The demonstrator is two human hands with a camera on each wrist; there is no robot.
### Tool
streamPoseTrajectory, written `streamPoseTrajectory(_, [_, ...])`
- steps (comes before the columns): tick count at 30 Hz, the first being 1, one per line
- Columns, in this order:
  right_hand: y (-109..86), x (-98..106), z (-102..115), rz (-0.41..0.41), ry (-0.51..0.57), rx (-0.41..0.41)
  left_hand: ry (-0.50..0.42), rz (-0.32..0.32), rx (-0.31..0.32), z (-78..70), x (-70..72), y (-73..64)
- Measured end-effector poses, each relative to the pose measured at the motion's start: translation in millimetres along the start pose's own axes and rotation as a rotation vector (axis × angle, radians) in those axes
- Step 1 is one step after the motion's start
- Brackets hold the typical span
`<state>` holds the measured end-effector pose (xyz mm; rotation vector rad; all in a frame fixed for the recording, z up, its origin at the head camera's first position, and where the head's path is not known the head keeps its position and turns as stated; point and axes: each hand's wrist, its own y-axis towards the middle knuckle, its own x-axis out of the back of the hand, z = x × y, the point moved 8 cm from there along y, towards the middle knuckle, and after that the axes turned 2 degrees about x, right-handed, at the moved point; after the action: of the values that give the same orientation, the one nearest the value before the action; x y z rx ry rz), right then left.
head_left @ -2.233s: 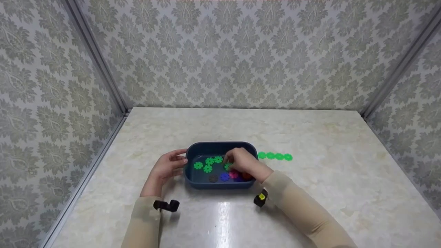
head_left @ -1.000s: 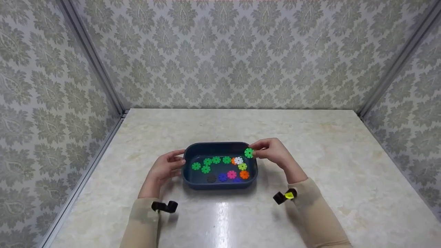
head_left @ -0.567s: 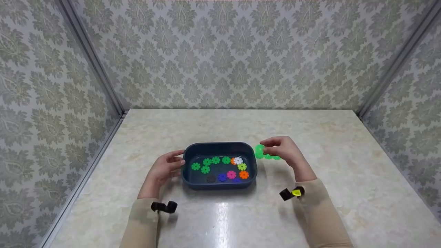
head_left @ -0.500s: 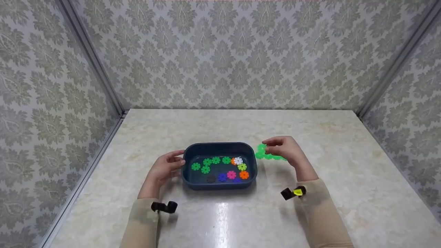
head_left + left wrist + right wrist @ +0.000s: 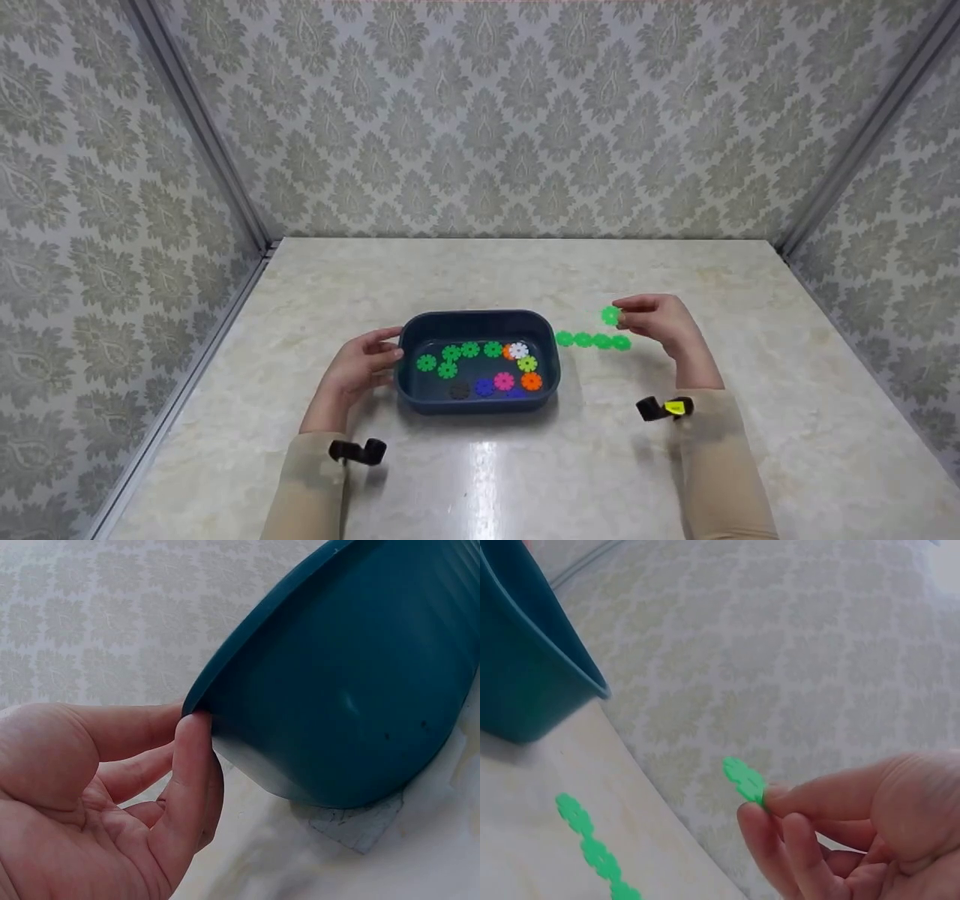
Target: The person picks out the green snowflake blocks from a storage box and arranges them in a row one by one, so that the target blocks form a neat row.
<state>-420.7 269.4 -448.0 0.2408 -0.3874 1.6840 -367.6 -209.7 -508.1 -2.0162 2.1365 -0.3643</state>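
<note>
in the head view, the left hand is holding the left end of the bin, its fingers bending in at the rim. the right hand is pinching a green disc above the desk, right of the bin and near the right end of the row. that row, four green pieces end to end, is lying on the desk just beside the bin. inside the bin, five green pieces are lying left and centre, while white, yellow-green, pink, orange, blue and dark ones are lying toward the right and front.

in the left wrist view, the thumb and fingers are meeting at the rim, with only the thin edge between them.

in the right wrist view, the fingers are pressing the tilted disc against the thumb, almost no gap remaining; part of the row is showing lower left, apart from the disc, and the bin is standing upper left before the patterned wall.
</note>
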Motion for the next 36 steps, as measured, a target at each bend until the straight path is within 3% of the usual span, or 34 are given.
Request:
streamPoseTrajectory(14, [3.8, 30, -42, -0.060, 0.018, -0.154, -0.015, -0.004, 0.003, -0.6, 0.4, -0.4])
streamPoseTrajectory(18, [6.2, 35, -54, -0.094, -0.022, -0.189, -0.014, 0.002, -0.003, -0.7, -0.2, -0.6])
streamPoseTrajectory(23, [8.4, 36, -65, -0.105, -0.125, -0.210, -0.004, 0.004, -0.004, -0.1, -1.3, -0.4])
streamPoseTrajectory(36, [11.0, 32, -72, -0.094, -0.132, -0.269, -0.010, -0.004, 0.003, 0.2, -0.3, -0.1])
